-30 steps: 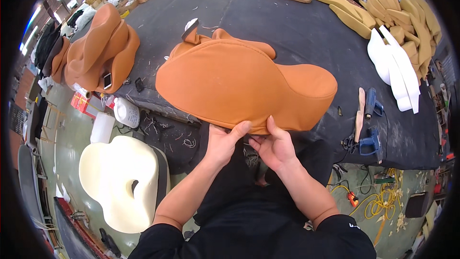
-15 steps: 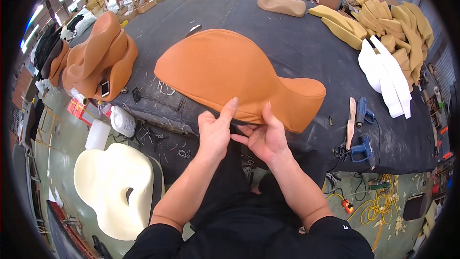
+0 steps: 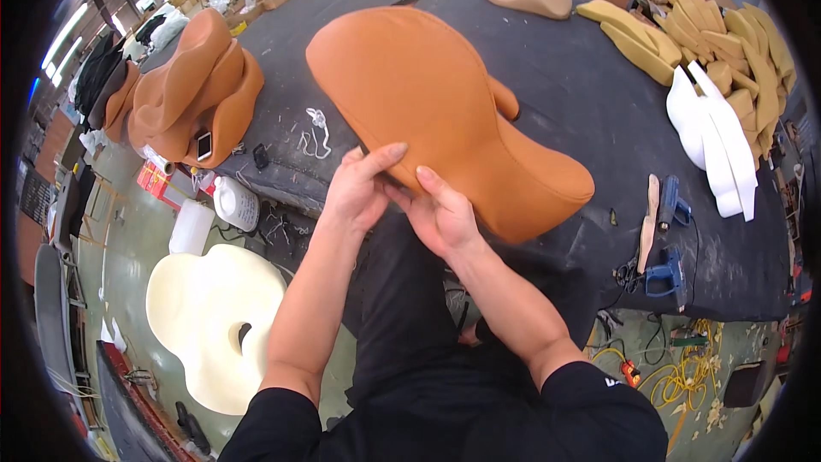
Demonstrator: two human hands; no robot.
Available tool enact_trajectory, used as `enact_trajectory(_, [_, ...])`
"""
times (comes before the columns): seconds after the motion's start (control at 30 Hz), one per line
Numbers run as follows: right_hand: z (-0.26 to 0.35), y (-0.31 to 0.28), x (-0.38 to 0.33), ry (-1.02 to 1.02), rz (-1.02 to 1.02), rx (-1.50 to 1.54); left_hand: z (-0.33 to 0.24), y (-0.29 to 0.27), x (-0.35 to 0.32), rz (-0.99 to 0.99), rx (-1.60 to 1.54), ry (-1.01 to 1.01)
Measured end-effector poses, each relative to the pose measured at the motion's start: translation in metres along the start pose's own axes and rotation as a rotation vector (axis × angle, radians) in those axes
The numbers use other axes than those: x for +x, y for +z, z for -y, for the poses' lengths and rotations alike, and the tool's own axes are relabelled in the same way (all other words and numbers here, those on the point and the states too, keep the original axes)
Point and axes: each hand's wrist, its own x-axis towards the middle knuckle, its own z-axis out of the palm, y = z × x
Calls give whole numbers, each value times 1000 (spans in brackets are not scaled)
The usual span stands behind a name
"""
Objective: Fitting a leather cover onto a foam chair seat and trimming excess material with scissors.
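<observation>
Near edge: orange cushion (image 3: 445, 111) overhangs the tabletop's (image 3: 564, 85) front edge, tilted up toward the person.
Open room: bare dark felt right of the cushion, up to the blue tools (image 3: 667, 231) by the front-right edge.
Surface: stacked orange covers (image 3: 192, 94) at the left edge, tan foam pieces (image 3: 710, 34) at the far-right corner.
Floor: cream foam form (image 3: 214, 325) lower left.
Hands: left hand (image 3: 359, 192) and right hand (image 3: 440, 214) both pinch the cushion's lower rim, side by side.

Upholstery workshop: foam cushions (image 3: 684, 30), covered seats (image 3: 192, 90), worktable (image 3: 581, 111).
</observation>
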Motion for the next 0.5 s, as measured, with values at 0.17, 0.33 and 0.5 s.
enact_trajectory(0.17, [0, -38, 26, -111, -11, -369, 3, -16, 46, 132, 159, 85])
enact_trajectory(0.33, [-3, -25, 26, -22, -389, -326, 5, -3, 56, 120, 230, 201])
enact_trajectory(0.5, [49, 10, -12, -6, 24, -1407, 3, -10, 75, 142, 320, 98])
